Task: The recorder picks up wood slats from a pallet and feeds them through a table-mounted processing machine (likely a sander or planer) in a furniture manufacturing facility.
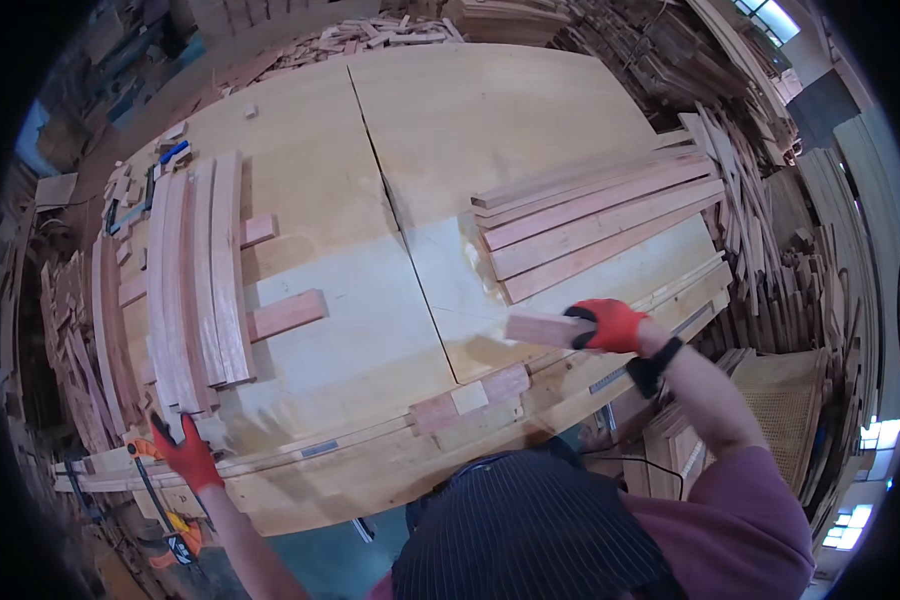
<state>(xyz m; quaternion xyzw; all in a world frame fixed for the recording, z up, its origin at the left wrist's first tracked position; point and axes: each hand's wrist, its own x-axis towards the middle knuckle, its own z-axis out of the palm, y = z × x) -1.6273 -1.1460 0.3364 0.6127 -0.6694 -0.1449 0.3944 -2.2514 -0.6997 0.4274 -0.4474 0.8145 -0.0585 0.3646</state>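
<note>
My right hand (612, 326), in a red glove with black fingertips, is closed round the end of a short reddish wooden board (542, 328) above the right side of the worktable. The board's free end points left. My left hand (188, 455), gloved alike, has its fingers apart at the table's near left edge. It is just below the near ends of several long boards (202, 270) lying side by side. Whether its fingertips touch them I cannot tell. Crosspieces (288, 314) stick out from under these boards to the right.
Several loose boards (600, 220) lie fanned on the right of the pale worktable (490, 110). A dark seam (390, 205) crosses it. An orange-handled clamp (170, 525) hangs at the near left edge. A short wood block (470, 398) sits at the near edge. Wood stacks surround the table.
</note>
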